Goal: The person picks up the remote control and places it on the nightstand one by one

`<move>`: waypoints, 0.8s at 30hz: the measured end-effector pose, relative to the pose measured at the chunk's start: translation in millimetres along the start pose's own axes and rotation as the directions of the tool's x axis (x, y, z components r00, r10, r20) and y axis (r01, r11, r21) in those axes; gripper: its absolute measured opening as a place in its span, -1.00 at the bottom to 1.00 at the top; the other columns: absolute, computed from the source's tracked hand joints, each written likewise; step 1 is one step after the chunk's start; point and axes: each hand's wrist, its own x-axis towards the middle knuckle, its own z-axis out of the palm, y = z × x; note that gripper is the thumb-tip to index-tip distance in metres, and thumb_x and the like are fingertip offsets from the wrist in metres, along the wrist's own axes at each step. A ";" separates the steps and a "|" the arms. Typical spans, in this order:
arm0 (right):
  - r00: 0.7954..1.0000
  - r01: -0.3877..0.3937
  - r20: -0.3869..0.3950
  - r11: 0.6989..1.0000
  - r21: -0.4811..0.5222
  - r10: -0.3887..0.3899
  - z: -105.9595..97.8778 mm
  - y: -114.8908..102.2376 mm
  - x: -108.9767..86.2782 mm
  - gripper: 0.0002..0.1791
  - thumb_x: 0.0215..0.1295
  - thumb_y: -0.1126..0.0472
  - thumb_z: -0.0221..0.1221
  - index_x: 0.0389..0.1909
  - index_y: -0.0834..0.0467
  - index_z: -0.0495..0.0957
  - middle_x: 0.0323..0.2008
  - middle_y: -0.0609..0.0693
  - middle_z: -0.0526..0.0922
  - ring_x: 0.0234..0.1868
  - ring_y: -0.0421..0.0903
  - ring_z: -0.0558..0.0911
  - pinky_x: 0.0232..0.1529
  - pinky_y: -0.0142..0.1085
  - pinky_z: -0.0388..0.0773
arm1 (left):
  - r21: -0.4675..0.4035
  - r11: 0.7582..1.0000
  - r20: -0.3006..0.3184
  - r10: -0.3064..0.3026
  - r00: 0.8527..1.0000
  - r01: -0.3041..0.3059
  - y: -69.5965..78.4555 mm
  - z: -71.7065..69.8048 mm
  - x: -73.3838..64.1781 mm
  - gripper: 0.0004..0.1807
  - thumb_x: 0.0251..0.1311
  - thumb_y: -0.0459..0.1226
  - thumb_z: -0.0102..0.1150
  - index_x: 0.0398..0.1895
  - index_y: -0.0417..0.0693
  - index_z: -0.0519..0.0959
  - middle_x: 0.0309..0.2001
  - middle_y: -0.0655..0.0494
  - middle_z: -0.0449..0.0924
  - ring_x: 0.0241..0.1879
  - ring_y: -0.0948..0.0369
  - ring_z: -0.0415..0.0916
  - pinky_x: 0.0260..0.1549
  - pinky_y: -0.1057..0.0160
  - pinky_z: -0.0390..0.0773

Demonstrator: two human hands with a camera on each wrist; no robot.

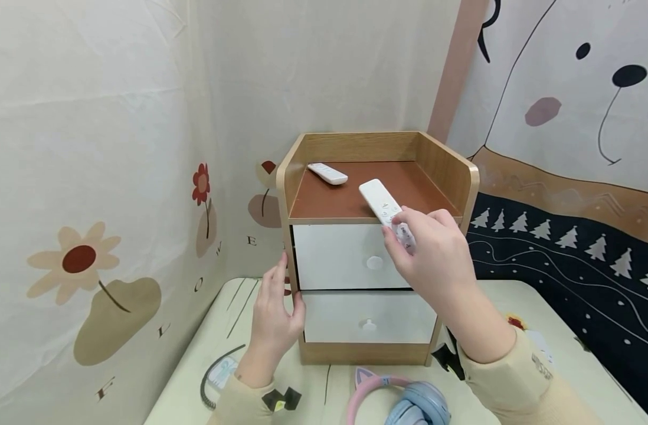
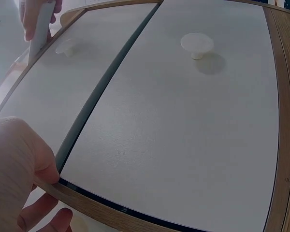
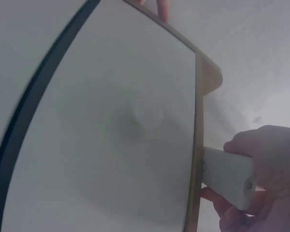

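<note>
My right hand holds a white remote control by its near end, tilted over the top shelf's front edge. In the right wrist view, the remote's pale end shows between thumb and fingers. Another white remote control lies on the brown top shelf at the left. My left hand rests against the left side of the small wooden cabinet, fingers extended along it. In the left wrist view, its thumb touches the front edge near the gap between the two white drawers.
Both drawers, the upper one and the lower one, have round knobs. Cat-ear headphones lie before the cabinet on the cream table. A dark coiled cord lies at the left. Printed curtains hang close behind and beside.
</note>
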 end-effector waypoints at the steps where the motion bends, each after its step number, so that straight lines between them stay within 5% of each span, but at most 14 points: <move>1: 1.000 0.011 -0.004 1.000 -0.002 -0.011 0.9 -1.4 2.3 -0.75 0.39 0.13 0.43 -0.12 0.24 0.73 -0.18 0.20 0.89 -0.22 0.19 0.63 -0.33 -0.09 0.63 | -0.001 1.000 0.000 -0.002 1.000 0.002 0.1 0.0 -0.1 0.03 0.12 -0.57 0.30 0.74 -0.23 0.18 0.21 -0.35 0.56 -0.11 -0.03 0.66 -0.27 0.07 0.80; 9: 0.992 -0.050 0.111 0.997 -0.061 0.057 7.2 -3.8 23.7 -0.75 0.47 0.10 0.35 -0.13 0.24 0.76 -0.40 0.13 0.84 -0.24 0.19 0.60 -0.31 -0.07 0.57 | -0.005 1.000 -0.003 0.001 1.000 -0.001 -1.3 0.3 0.3 0.02 0.12 -0.57 0.29 0.74 -0.23 0.18 0.20 -0.35 0.56 -0.09 -0.04 0.67 -0.26 0.07 0.82; 14: 0.960 -0.104 0.253 0.991 -0.087 0.123 9.1 -4.4 38.7 -0.71 0.53 0.09 0.25 -0.03 0.22 0.78 -0.20 0.14 0.90 -0.15 0.23 0.64 -0.22 0.01 0.61 | -0.004 1.000 -0.002 0.007 1.000 -0.007 -0.1 0.3 0.8 0.02 0.12 -0.57 0.29 0.73 -0.24 0.19 0.20 -0.35 0.56 -0.10 -0.04 0.68 -0.27 0.08 0.82; 19: 0.888 -0.184 0.417 0.981 -0.065 0.194 10.3 -4.5 58.7 -0.65 0.53 0.08 0.17 0.08 0.18 0.77 -0.01 0.19 0.88 0.04 0.29 0.66 -0.03 0.09 0.67 | 0.000 1.000 0.002 0.001 1.000 -0.001 0.5 -0.2 1.0 0.02 0.12 -0.57 0.29 0.73 -0.24 0.19 0.21 -0.34 0.56 -0.11 -0.03 0.68 -0.28 0.06 0.82; 24: 0.774 -0.277 0.575 0.958 -0.068 0.265 12.1 0.1 79.8 -0.55 0.52 0.04 0.13 0.27 0.14 0.71 -0.01 0.19 0.84 0.03 0.22 0.66 -0.01 0.02 0.63 | 0.004 1.000 -0.001 0.000 1.000 0.000 0.3 0.1 0.6 0.02 0.12 -0.56 0.30 0.73 -0.24 0.19 0.21 -0.34 0.56 -0.11 -0.03 0.68 -0.28 0.05 0.82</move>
